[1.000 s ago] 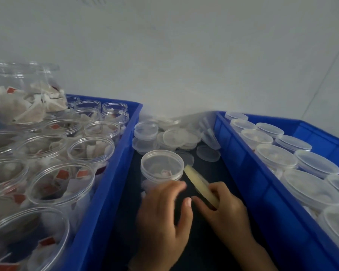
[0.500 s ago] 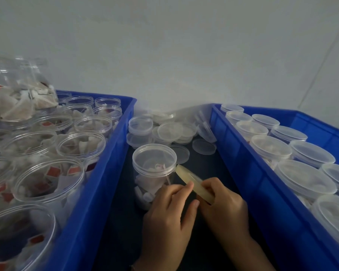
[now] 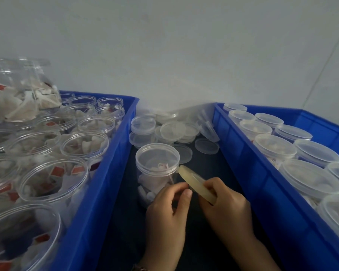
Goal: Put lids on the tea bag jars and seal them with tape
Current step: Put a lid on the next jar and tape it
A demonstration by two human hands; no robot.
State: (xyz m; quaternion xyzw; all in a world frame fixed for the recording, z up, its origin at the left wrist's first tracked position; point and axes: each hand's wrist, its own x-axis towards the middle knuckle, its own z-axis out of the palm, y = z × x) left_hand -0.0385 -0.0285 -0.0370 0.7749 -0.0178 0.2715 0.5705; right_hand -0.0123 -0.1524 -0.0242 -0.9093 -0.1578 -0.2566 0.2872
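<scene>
Two blue bins flank a dark work surface (image 3: 207, 173), and reading left to right tells the workflow. Left bin (image 3: 110, 173): open jars (image 3: 53, 177) of tea bags, no lids, plainly the waiting stock; one bigger clear container (image 3: 22, 90) of tea bags sits at its far left.

Centre gap, far end: loose lids (image 3: 176, 131), stacked and scattered near the wall, within reach for capping. Nearer, a single lidded jar (image 3: 158, 169) stands upright on the dark surface, tea bags inside, pulled out alone, likely so tape can run round the lid seam.

Left hand (image 3: 168, 210) is just in front of that jar, thumb and fingers curled in a pinch at the edge of the tape roll (image 3: 197, 183); probably picking for the tape end, though no free strip is visible, so whether it holds tape I cannot tell. Right hand (image 3: 225, 202) grips the tape roll on edge, fingers wrapped over it, roll tilted toward the jar's lid and almost touching it, which would put the tape in line with the seam.

Right bin (image 3: 241, 153): capped jars (image 3: 309, 178) in rows, presumably finished output. Judgement: lidding done for this jar, sealing not yet started.
</scene>
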